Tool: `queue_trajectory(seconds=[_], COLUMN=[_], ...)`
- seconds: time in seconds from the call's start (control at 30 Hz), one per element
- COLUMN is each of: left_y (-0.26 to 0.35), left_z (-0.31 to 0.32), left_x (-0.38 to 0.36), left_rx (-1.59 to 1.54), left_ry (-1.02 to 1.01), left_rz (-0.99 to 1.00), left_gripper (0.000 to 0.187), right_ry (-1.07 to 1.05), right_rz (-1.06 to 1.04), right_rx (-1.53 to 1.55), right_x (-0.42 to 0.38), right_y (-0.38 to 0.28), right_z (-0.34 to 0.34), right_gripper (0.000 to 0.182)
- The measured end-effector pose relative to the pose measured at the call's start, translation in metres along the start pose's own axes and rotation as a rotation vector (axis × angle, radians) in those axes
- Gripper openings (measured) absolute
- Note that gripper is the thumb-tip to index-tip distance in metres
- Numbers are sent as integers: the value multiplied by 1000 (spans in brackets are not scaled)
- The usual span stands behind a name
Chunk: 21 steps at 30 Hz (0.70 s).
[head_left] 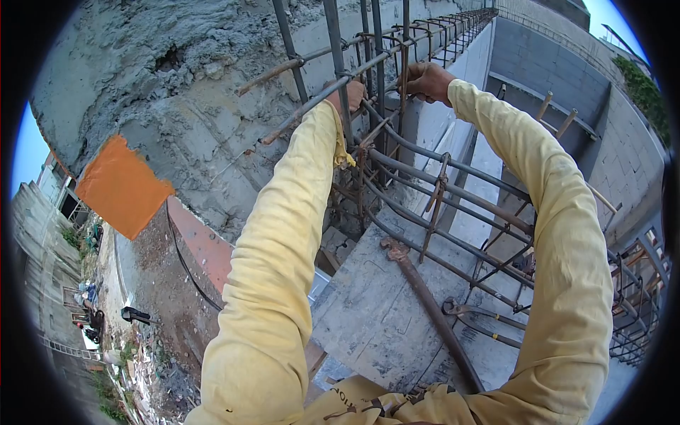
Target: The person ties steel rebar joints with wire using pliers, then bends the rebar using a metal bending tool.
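Both arms, in yellow sleeves, reach out to a cage of steel rebar where upright bars (pixel 335 35) cross a horizontal bar (pixel 382 58). My left hand (pixel 348 97) is in among the uprights, partly behind one bar, and its fingers are mostly hidden. On the other side of the uprights, my right hand (pixel 430 83) has its fingers curled together beside a rusty upright bar (pixel 404 71). What it pinches, if anything, is too small to make out. Below the hands, bent rebar (pixel 453 188) with rusty stirrups runs off to the right.
A rusty bar with a jawed head (pixel 432 304) and pincers (pixel 467 312) lie on the grey boards (pixel 375 304) below. Rough concrete wall (pixel 191 85) rises at left. A block wall (pixel 552 78) stands at right. Rubble ground (pixel 156 354) shows far below at left.
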<state>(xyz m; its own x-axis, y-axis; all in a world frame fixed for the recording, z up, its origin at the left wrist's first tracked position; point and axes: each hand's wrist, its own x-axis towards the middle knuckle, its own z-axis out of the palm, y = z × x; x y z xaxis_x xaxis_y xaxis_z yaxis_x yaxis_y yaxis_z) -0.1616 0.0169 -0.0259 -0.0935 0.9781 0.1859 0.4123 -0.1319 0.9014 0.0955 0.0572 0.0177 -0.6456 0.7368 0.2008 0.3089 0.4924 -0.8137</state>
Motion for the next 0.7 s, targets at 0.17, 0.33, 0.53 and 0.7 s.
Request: queue_trajectory(seconds=[0.17,0.33,0.53,0.7], left_y=[-6,-7,-8,-14], left_z=[-3,-3,-5,-2], left_x=[6,9,18,24], left_rx=[-55,-118,-77,396], left_ry=[-23,-43,-55,-39], left_rz=[-32,-45,-49,25], left_gripper=[20,24,31,35], right_ry=[-50,-68,-28,-20], right_rz=[37,132,131,94], right_rx=[65,174,277,323], right_x=[-6,-16,-25,-27], right_y=[-9,-22,-30,-38], right_z=[-2,-1,6,16], right_gripper=[19,43,46,47])
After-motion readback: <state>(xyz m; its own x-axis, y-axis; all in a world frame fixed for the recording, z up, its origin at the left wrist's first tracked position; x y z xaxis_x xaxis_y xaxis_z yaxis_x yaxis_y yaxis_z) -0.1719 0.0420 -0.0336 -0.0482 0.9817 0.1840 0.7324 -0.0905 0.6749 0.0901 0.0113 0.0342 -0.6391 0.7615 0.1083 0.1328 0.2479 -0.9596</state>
